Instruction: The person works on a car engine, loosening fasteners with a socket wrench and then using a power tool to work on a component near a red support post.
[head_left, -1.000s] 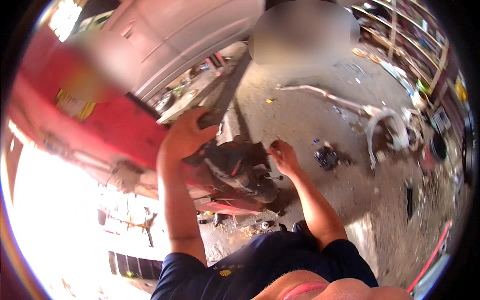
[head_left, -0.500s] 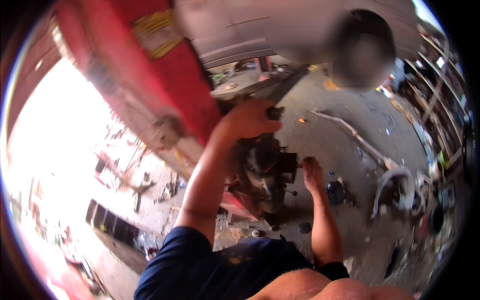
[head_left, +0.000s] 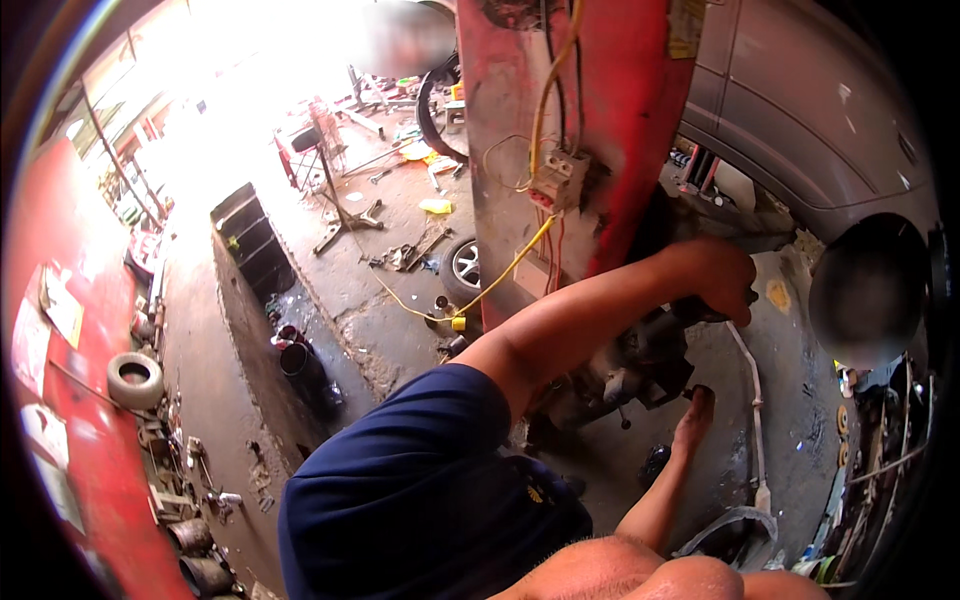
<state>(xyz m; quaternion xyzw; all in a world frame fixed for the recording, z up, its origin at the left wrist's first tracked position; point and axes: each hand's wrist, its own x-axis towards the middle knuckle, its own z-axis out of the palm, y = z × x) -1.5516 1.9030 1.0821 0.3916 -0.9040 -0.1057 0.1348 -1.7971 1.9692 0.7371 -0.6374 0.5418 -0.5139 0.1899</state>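
Note:
A dark, greasy metal assembly (head_left: 650, 355) stands beside the red lift post; its exact kind is unclear. My left hand (head_left: 725, 278) reaches across to its upper far end, fingers curled over a dark part there that they mostly hide. Lower down, my right hand (head_left: 696, 412) is closed at the assembly's right side, near a blocky section. Whatever it grips, if anything, is too small to make out. A short lever with a ball end (head_left: 626, 423) sticks out below the assembly.
The red post (head_left: 570, 90) carries a socket box (head_left: 558, 182) and a yellow cable (head_left: 515, 262). A grey vehicle (head_left: 800, 110) stands at right, near a blurred wheel-like disc (head_left: 868, 285). A floor pit (head_left: 258, 330) opens at left. A long pipe (head_left: 757, 420) lies at right.
My view has swung left, so the post, pit and left wall show more and the assembly sits further right. Both hands stay at the assembly.

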